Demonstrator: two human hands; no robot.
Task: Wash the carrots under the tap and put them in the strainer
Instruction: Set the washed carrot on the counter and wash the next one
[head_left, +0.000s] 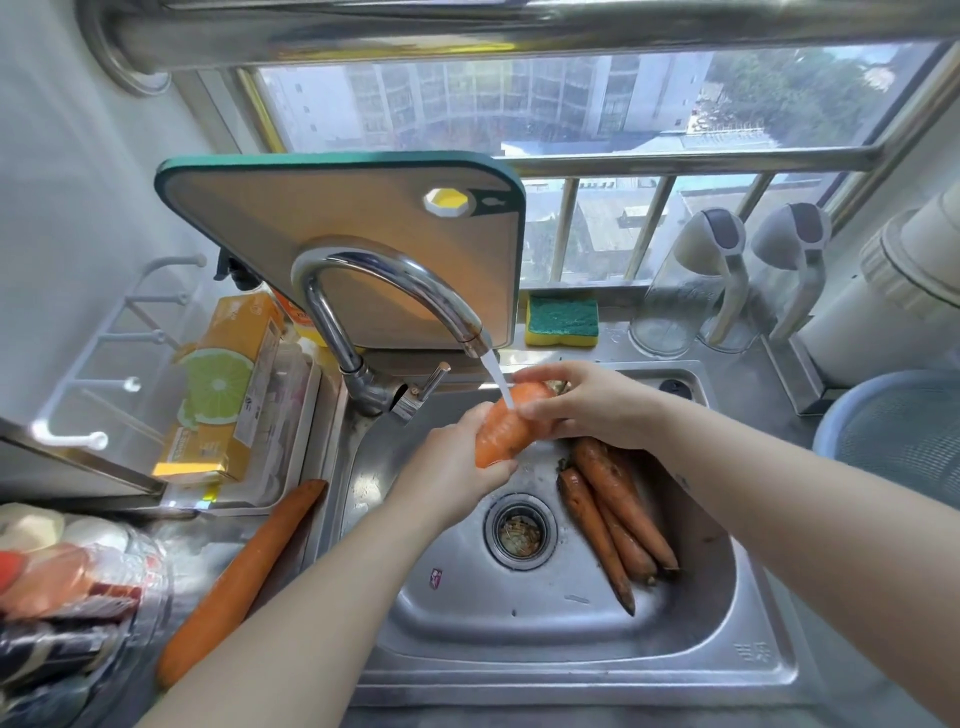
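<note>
so, left hand (454, 470), right hand (589, 405): fingers (545, 370) tight around carrot (501, 434), clear of sink rim (571, 686)

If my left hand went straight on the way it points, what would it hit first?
Probably the right hand, gripping the far end of the carrot the left hand holds; depth is unclear.

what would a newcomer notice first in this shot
The bright orange carrot at centre stands out most, gripped by the left hand and the right hand under the stream from the curved tap. Next come the dirty carrots lying in the sink right of the drain, and one long carrot left of the sink.
</note>
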